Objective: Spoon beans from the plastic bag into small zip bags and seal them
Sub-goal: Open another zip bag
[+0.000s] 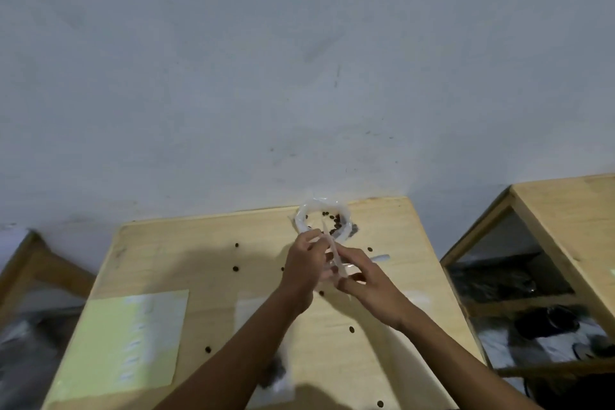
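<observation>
Over the wooden table point(392, 336), both hands' fingers point(352, 276) pinch a blurred small zip bag point(334, 258), contents indiscernible.

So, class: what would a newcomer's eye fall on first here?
Two hands, left and right, meet mid-table, pinching a small clear zip bag. Behind them, by the wall, sits the open plastic bag of beans. Loose beans dot the table, and a pale green sheet lies near-left.

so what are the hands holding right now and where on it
Both the left hand and the right hand pinch a small clear zip bag, apparently along its top edge; blur hides the exact grip.
</observation>
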Demonstrator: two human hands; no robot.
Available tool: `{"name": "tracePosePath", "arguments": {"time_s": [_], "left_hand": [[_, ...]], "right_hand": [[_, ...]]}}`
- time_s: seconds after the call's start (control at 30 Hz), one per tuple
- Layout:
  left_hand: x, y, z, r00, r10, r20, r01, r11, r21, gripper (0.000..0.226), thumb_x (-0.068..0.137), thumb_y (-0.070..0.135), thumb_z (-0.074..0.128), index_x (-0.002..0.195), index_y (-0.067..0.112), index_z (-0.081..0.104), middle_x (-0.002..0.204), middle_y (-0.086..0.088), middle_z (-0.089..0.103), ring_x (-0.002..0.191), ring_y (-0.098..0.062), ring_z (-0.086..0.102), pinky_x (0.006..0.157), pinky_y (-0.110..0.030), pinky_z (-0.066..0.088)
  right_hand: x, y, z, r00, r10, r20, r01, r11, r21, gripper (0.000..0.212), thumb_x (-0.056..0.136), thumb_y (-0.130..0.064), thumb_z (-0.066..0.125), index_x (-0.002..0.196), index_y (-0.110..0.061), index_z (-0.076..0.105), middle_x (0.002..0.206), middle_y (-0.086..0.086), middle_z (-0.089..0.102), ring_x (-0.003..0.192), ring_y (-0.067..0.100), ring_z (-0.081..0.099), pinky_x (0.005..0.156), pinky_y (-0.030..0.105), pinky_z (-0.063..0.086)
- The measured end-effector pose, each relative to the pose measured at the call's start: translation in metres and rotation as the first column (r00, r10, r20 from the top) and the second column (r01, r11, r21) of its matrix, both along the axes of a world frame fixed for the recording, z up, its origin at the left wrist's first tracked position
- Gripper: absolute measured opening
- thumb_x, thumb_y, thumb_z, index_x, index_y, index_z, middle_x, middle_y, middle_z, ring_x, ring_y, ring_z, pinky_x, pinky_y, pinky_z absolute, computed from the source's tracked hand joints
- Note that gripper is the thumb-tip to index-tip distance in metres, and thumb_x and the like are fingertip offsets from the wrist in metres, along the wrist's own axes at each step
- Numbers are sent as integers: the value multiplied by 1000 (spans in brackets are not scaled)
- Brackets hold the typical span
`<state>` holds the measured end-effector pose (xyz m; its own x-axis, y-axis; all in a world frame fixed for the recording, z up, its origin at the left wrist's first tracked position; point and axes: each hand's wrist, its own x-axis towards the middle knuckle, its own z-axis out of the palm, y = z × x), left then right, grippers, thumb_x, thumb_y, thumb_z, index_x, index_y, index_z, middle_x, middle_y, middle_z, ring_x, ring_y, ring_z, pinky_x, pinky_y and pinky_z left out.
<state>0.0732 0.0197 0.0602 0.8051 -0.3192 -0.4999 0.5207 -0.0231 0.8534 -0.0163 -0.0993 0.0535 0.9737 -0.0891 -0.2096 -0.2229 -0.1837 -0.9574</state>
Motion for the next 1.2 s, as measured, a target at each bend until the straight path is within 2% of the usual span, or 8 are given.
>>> {"name": "tracePosePath", "arguments": {"time_s": [0.13,0.3,0.4,0.53,0.63,0.83,1.0,1.2], "left_hand": [[1,19,10,999,47,7,-47,999,-2,10,93,19,60,98,10,61,99,-12,72,93,-22,70,77,-40,60],[1,28,10,997,37,61,-38,999,10,4,90,13,62,90,10,64,97,-10,73,90,-20,71,78,-42,60],[1,28,12,996,33,81,-35,999,24,4,92,13,61,90,10,63,98,-10,72,94,-19,71,73,-36,60],[0,27,16,997,34,66,-35,999,9,9,93,9,56,90,6,64,95,-8,73,92,-17,70,67,-31,58],[-3,24,14,998,39,47,-40,999,2,10,93,7,56,93,1,64,96,-10,73,89,-17,72,66,-31,58],[-6,15,10,994,81,74,-86,994,63,10,89,11,64,94,2,63,95,-15,72,87,-23,73,67,-36,61],[-4,17,7,993,43,106,-55,992,111,13,84,14,74,89,3,69,83,-13,74,74,-22,74,65,-34,61],[-4,18,1,988,-26,155,-16,965,261,6,84,7,67,81,4,64,74,-16,72,66,-21,73,73,-39,61]], "right_hand": [[11,8,7,1000,-16,-3,17,996,84,33,97,-33,57,130,-33,59,127,-17,62,121,-1,54,102,26,44],[22,17,14,996,-88,18,86,993,75,16,93,-17,62,107,-25,68,92,-14,72,93,-2,65,79,17,48],[23,18,14,995,-96,20,94,993,68,19,93,-16,62,107,-24,71,98,-11,73,92,2,66,79,20,50],[23,16,10,990,-131,-51,138,976,166,17,90,-28,68,107,-27,72,107,-6,74,103,18,67,91,38,53],[23,14,6,977,-191,-94,206,959,196,15,88,-29,70,100,-24,75,103,1,75,100,23,68,87,38,53],[23,15,1,965,-261,9,261,963,-62,16,90,-19,64,78,-14,73,76,4,73,72,14,66,71,29,51],[25,10,-1,975,-224,-3,222,966,-134,20,89,-19,65,70,-14,63,64,-5,61,60,4,51,59,20,42],[26,9,-9,970,-242,-15,233,947,-219,14,91,-17,57,79,-8,58,77,1,66,65,9,63,58,28,51]]}}
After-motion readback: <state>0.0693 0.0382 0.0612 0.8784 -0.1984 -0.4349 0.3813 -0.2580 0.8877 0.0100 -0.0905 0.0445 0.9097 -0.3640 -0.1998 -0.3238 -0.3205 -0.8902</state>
